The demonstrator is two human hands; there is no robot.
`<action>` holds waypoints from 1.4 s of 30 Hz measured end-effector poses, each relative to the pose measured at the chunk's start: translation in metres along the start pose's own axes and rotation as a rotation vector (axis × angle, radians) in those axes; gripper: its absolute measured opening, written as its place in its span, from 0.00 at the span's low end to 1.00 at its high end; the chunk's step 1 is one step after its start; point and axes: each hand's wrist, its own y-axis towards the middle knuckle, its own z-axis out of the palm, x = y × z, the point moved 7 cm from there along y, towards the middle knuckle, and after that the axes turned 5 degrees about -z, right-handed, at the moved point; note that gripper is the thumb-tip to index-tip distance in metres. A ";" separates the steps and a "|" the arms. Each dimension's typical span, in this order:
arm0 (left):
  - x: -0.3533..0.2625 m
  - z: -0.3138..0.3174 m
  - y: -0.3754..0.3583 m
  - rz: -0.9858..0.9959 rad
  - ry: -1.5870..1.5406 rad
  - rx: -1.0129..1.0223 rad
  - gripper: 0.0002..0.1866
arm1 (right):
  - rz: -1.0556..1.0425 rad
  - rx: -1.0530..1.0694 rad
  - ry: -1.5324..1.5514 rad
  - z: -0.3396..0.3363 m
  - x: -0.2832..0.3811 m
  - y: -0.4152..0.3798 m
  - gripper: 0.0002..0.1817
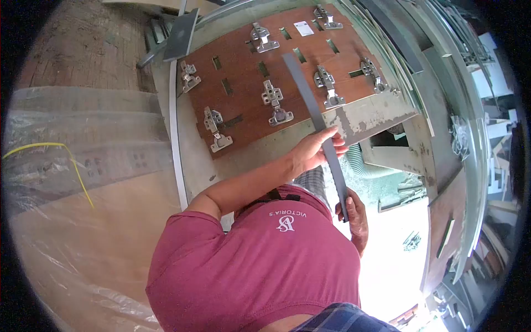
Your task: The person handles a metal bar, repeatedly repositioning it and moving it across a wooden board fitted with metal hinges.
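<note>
slanting forward-left, long grey strip [314,109]

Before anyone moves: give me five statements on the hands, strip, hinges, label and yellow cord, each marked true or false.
1. Left hand and right hand both hold the grey strip. True.
2. The right hand grips the strip's far end, over the board. False: it is at the near end, by the shirt.
3. The white label is on the board. True.
4. The hinges lie on the plastic sheet. False: they are on the brown board.
5. The yellow cord runs across the board. False: it is over at the plastic sheet.
</note>
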 end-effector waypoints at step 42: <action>0.010 0.063 0.099 -0.084 0.155 0.118 0.19 | -0.135 -0.281 0.280 0.007 0.009 0.009 0.28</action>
